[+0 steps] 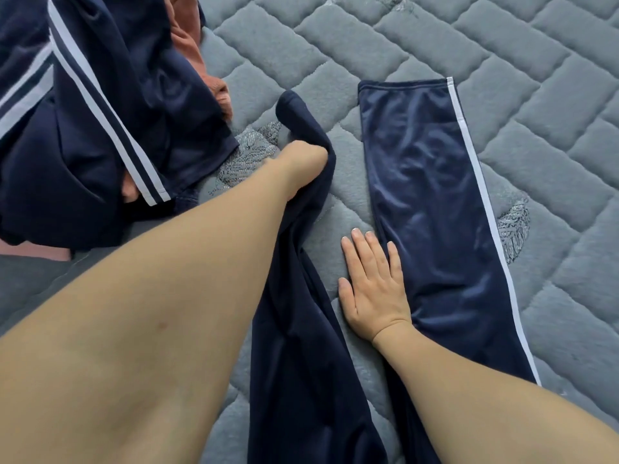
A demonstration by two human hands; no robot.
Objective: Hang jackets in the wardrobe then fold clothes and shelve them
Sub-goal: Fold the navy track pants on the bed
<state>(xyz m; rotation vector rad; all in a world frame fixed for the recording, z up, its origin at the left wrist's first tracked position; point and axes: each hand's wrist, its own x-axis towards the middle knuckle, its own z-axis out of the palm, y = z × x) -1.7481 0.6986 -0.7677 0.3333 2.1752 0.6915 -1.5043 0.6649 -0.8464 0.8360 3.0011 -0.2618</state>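
Across the whole view stretched a grey quilted mattress (435,38), carrying everything; none of its edges showed, so places can only be given relative to one another. Next in size, a heap of navy garments with white stripes (83,112) lay toward the far left of the mattress, with a rust-coloured garment (187,35) partly buried beneath it. Nearer the middle lay the navy track trousers (435,212), the piece being folded: one leg rested flat and fairly smooth, its white side stripe on the outer edge, while the other leg (301,313) was lifted and bunched. The left hand (301,162) was closed around the cuff end of that bunched leg, holding it above the mattress. The right hand (371,289) lay open and flat, palm down, on the mattress between the two legs, its fingers touching the inner edge of the flat leg.

Judging from this, the step was laying one leg over the other. To do it well, the lifted leg would need shaking straight, then placing with cuffs and seams matched, while the flat hand pinned the lower leg against sliding on the slippery fabric.
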